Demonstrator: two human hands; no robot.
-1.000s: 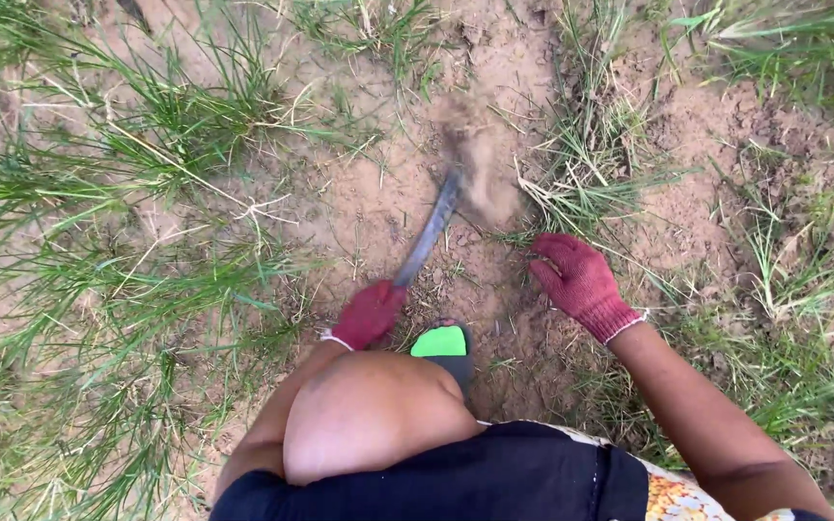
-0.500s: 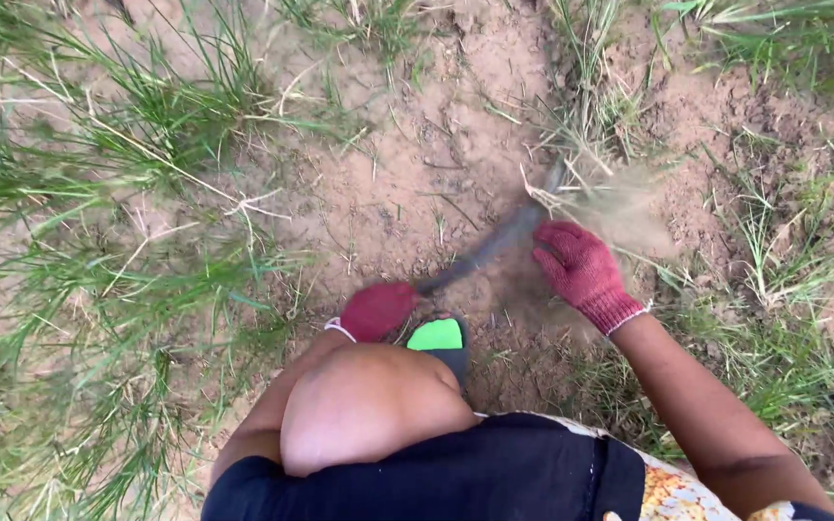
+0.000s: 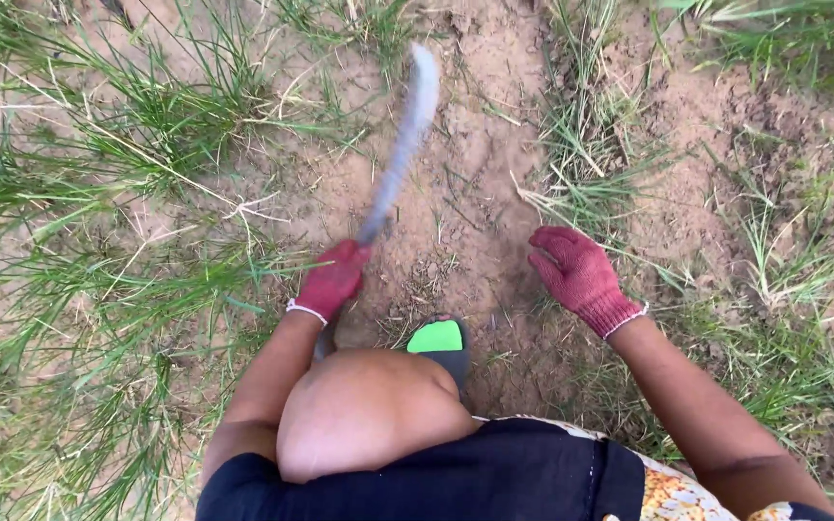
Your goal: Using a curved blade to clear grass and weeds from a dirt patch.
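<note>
1. The left hand, in a red knitted glove, is wrapping tight around the handle of a long curved grey metal blade, fingers fully closed on it.
2. That blade is now pointing up and away from the body, raised over the bare sandy brown soil. Half a second ago it was low and swung across to the right, into the grass by the other hand, so it's coming back up from a cut.
3. It's smeared with motion blur, so I'm guessing a bit on the exact tip shape, probably a machete or sickle type thing.
4. The right hand, same red glove, is hanging loose and half curled, holding nothing, just beside the thin green and straw-coloured grass tuft it was next to before. It's barely shifting.
5. The dust cloud that was flying at that tuft is gone now, and the tuft looks to be standing, so I reckon the clearing there isn't finished.
6. Closer in, a bent knee and a bright green sandal are staying planted on the dirt.
7. Thicker green grass is filling the left side, uncut.
</note>
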